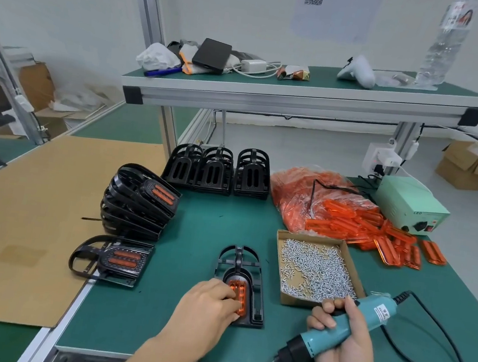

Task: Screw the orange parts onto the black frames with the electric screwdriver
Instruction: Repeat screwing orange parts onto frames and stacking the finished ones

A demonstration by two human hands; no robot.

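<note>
Your black frame [239,273] lies flat on the green mat, an orange part [238,295] seated in it (partly hidden); the teal screwdriver [333,334] tilts tip-down.

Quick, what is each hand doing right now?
Left hand: open, fingers pressing the orange plastic part into the black plastic frame.
Right hand: closed around the teal electric screwdriver.
</note>
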